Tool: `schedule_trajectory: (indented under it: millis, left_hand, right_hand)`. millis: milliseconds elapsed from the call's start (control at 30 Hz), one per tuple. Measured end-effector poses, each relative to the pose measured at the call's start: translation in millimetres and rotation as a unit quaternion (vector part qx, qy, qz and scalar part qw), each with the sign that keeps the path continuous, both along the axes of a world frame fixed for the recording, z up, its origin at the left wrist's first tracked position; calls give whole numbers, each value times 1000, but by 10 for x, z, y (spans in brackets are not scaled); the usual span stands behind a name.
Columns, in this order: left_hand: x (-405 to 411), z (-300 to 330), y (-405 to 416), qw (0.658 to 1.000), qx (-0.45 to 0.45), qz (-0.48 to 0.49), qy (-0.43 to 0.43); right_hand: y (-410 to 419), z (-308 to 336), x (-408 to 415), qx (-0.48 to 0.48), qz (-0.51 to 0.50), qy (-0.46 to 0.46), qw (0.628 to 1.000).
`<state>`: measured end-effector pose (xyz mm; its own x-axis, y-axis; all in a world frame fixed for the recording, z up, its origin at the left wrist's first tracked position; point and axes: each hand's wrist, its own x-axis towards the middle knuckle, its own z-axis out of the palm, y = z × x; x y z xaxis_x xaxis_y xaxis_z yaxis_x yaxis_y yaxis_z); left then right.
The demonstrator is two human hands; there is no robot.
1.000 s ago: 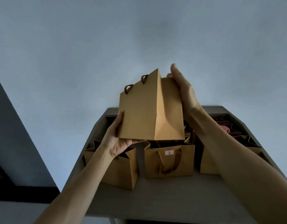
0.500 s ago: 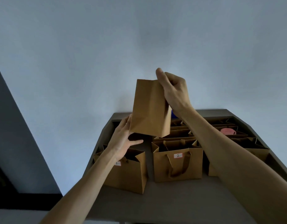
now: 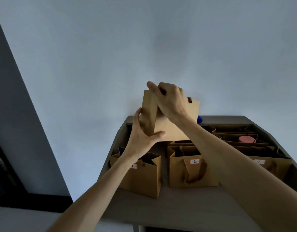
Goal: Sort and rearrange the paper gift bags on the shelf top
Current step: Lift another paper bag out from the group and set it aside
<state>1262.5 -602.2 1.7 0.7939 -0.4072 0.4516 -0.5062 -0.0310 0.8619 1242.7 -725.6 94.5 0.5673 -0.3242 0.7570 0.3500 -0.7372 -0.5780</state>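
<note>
I hold a brown paper gift bag [image 3: 171, 129] upright in the air above the back left of the grey shelf top [image 3: 169, 205]. My left hand [image 3: 142, 136] grips its lower left corner. My right hand [image 3: 171, 101] pinches its top edge. Below stand more brown bags: one with a label partly hidden by my left arm [image 3: 144, 178], one labelled 2 [image 3: 192, 169], and one labelled 4 [image 3: 271, 166] behind my right forearm.
Several more open brown bags [image 3: 234, 136] fill the back right of the shelf top; one holds a pink round object [image 3: 247, 139]. A blue object [image 3: 199, 119] peeks out behind the held bag. A pale wall rises behind the shelf.
The held bag has turned so its broad face points toward me and has come lower. My left hand has closed on its lower corner; my right hand stays on the top edge.
</note>
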Motion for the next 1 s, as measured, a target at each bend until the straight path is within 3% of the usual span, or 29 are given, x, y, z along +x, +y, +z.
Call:
schedule_trajectory:
  millis: [133,367,600,833,1000]
  left_hand:
    - [61,-50,36,999,-50,9,-6]
    - [269,-152,154,976,-163,-70,129]
    - [384,-225,234,937,-236,-141,215]
    - [354,-253,166,929,-233,-179,226]
    - [182,-405,22,927,-208,-205,237]
  right_hand:
    - [1,44,-65,-2,29,19,999]
    - [-439,-96,-113,21,5,-13,1000]
    - [-840,-438,-192,168,19,34,985]
    - [-900,-571,-339,315,181,121,924]
    - [-1034,-824,-584,351,179,121,911]
